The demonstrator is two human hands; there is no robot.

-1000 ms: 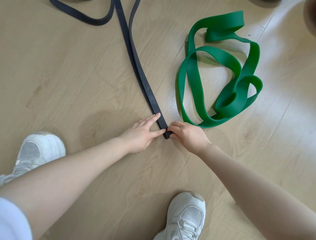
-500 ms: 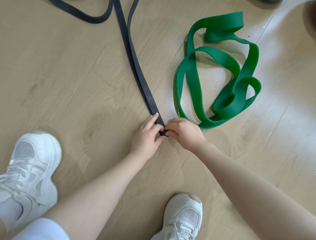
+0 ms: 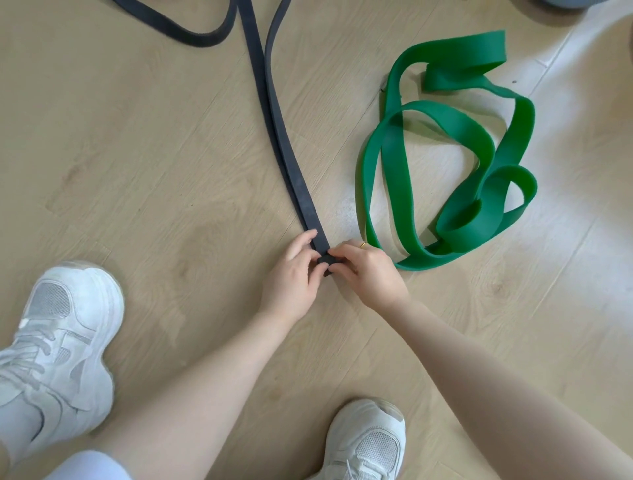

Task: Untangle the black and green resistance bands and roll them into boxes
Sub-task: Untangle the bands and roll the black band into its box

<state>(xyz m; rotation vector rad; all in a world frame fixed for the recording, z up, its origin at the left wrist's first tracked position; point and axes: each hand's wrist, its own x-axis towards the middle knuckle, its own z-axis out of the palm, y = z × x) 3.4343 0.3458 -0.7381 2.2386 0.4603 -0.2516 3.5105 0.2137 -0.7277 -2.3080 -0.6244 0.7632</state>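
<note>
The black resistance band lies flattened on the wooden floor, two layers running from the top edge down to my hands. Its near end is curled into a small tight roll. My left hand pinches that roll from the left, index finger laid along the band. My right hand, with a ring on one finger, pinches it from the right. The green resistance band lies in loose twisted loops on the floor to the right, apart from the black one. No box is in view.
My two white sneakers stand on the floor, one at the lower left and one at the bottom centre. A grey round object shows at the top right edge. Light wooden floor surrounds the bands.
Both hands have closed in on the black band's end and turned it over into a small roll. The left foot has slid further into view.
</note>
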